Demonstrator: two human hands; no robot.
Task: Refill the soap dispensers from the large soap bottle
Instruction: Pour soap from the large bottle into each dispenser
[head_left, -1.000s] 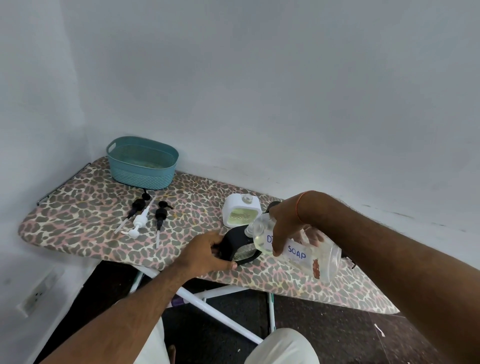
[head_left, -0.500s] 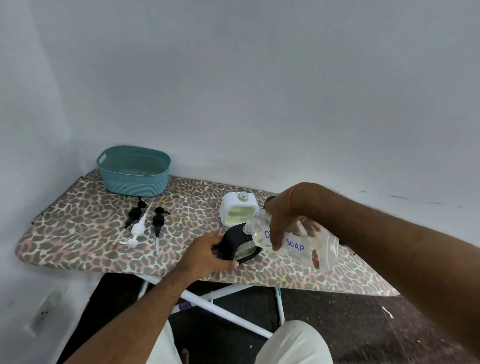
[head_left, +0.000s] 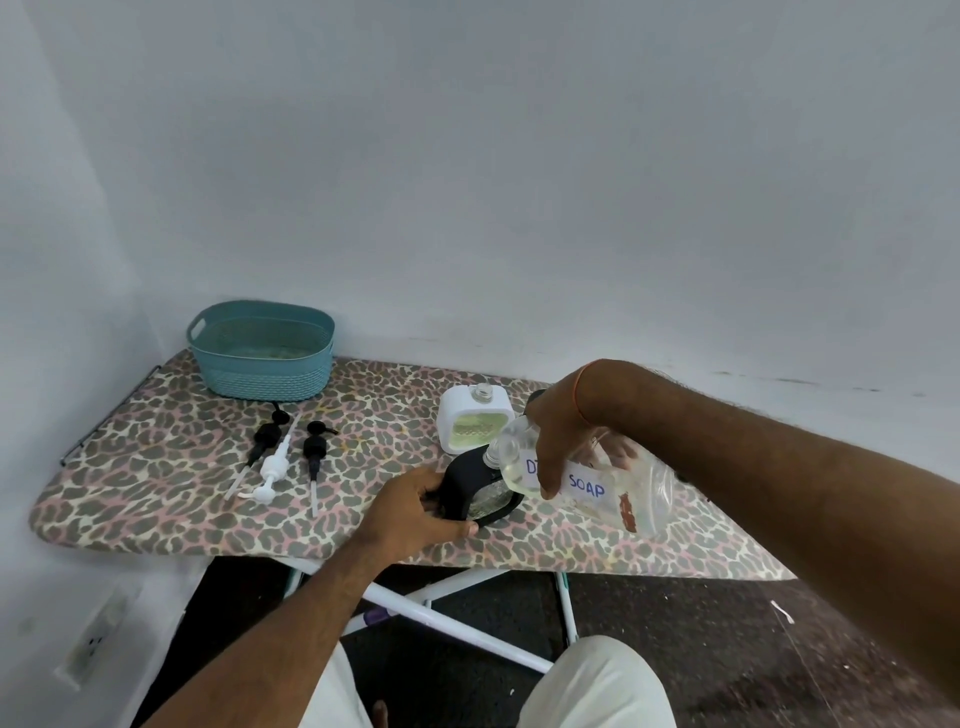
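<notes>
Soap bottle (head_left: 587, 475) is the thing in play, but going from my left: the basket (head_left: 262, 351) sits at the far left end of the board (head_left: 156, 467), and just in front of it lie 3 loose pumps (head_left: 280, 460), 2 black and 1 white, well apart from the pouring. My left hand (head_left: 415, 512) curls round the near side of the black dispenser (head_left: 475, 486), thumb along its base, steadying it on the board. Behind it the white dispenser (head_left: 475, 423) stands open-necked with pale green soap showing in its window. My right hand (head_left: 553, 431) wraps the clear bottle from above, fingers curled round its shoulder, the bottle tipped steeply with its mouth at the black dispenser's neck. Against 1 second ago, little has changed: both grips are the same and the bottle holds the same tilt at the neck; only my view has shifted. I judge the pour into this dispenser is under way, though I cannot see a stream, and the pumps remain to be refitted.
</notes>
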